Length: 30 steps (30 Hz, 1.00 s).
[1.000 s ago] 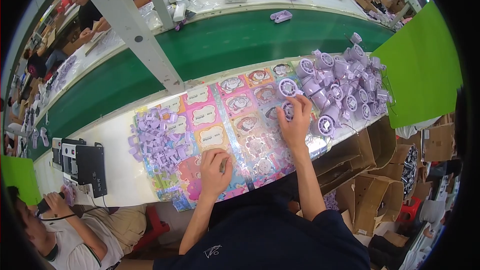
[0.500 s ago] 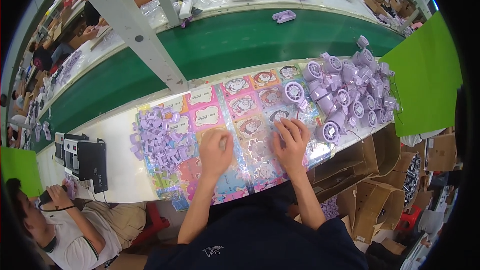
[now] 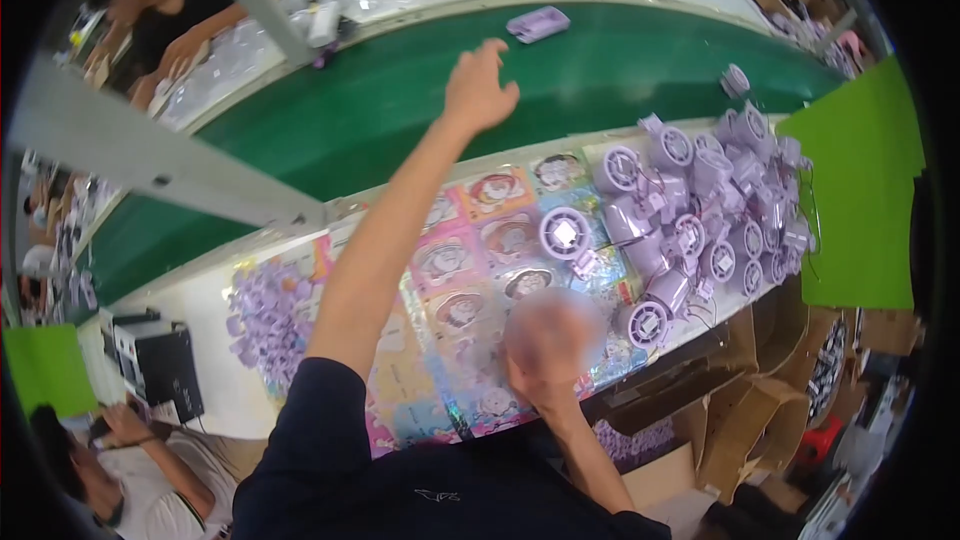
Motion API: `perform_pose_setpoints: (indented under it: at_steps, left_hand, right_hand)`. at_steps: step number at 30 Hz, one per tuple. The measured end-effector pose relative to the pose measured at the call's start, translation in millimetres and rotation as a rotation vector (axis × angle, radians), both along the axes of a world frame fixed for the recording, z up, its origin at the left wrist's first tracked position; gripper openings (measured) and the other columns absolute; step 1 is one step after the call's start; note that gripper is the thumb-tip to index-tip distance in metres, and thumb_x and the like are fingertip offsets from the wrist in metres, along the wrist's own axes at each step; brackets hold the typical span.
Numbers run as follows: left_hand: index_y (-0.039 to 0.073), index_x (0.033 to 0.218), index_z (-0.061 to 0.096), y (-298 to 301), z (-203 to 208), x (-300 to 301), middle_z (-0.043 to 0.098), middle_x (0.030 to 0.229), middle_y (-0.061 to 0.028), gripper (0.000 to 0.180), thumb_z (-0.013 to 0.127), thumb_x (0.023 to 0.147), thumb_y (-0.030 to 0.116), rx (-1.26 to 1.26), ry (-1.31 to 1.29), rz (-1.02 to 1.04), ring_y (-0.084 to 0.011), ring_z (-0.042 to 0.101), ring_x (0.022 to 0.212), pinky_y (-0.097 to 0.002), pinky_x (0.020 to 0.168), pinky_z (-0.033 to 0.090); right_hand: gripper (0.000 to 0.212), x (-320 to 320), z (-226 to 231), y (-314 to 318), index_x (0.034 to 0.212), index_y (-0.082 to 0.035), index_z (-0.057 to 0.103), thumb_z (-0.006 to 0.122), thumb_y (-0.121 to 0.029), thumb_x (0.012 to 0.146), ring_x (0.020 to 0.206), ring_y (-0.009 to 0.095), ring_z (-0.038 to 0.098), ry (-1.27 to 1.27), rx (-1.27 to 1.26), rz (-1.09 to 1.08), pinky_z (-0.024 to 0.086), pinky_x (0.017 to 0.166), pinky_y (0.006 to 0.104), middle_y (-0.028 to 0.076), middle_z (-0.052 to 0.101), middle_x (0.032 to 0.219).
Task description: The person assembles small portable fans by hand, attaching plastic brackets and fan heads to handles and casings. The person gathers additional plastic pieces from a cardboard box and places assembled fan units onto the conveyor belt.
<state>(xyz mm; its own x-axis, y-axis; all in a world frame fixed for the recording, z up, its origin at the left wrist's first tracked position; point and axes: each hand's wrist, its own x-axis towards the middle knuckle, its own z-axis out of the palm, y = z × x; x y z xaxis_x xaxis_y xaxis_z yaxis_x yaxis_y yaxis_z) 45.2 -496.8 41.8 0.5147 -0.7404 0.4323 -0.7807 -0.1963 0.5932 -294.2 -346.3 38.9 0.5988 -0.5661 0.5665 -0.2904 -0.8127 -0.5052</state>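
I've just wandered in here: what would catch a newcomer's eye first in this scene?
Probably the big heap of lilac cylinders with wires, piled at the table's right end before a lime-green panel. Next, the left hand stretched over the dark green belt, just short of a lilac tray-shaped part. The right hand is a blur above the colourful printed sheets.
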Motion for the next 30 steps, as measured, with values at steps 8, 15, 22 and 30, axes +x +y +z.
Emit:
perform_pose_setpoints:
  at_steps: [8,15,22,30]
  left_hand:
    - [-0.005,0.142,0.042,-110.1,-20.1,58.0,0.060,0.130,-0.0265,0.075,0.073,0.082,0.029,0.019,-0.113,0.184,-0.0419,0.058,0.119,-0.0482,0.102,0.048]
    - [0.007,0.132,0.051,-67.9,-17.8,43.3,0.067,0.111,-0.0194,0.060,0.074,0.079,0.023,-0.011,-0.081,0.168,-0.0388,0.061,0.105,-0.0492,0.091,0.050]
    - [0.008,0.130,0.054,87.0,14.0,-50.9,0.069,0.100,-0.0091,0.060,0.079,0.077,0.017,-0.219,0.277,0.076,-0.0261,0.064,0.093,-0.0390,0.082,0.051]
    - [0.001,0.125,0.057,278.1,-0.9,-147.4,0.064,0.110,-0.0186,0.055,0.080,0.077,0.013,-0.157,0.108,0.303,-0.0343,0.063,0.101,-0.0437,0.087,0.050]
  right_hand:
    - [0.038,6.8,3.3,-11.0,0.103,-0.008,0.071,0.079,-0.005,0.066,0.103,0.024,0.061,-0.059,-0.011,0.005,0.050,0.085,0.0401,0.004,0.065,0.110]
    - [0.038,7.5,6.0,-8.0,0.102,-0.008,0.069,0.078,-0.003,0.066,0.102,0.024,0.060,-0.059,-0.026,-0.016,0.049,0.087,0.0405,0.003,0.066,0.109]
    - [0.046,-10.1,-5.2,1.8,0.104,-0.002,0.068,0.075,-0.012,0.060,0.100,0.028,0.063,-0.085,-0.201,0.394,0.053,0.085,0.0412,0.010,0.065,0.115]
    - [0.052,-8.3,8.4,4.1,0.114,0.001,0.066,0.073,-0.017,0.065,0.104,0.032,0.064,-0.040,-0.156,0.590,0.055,0.092,0.0398,0.016,0.062,0.119]
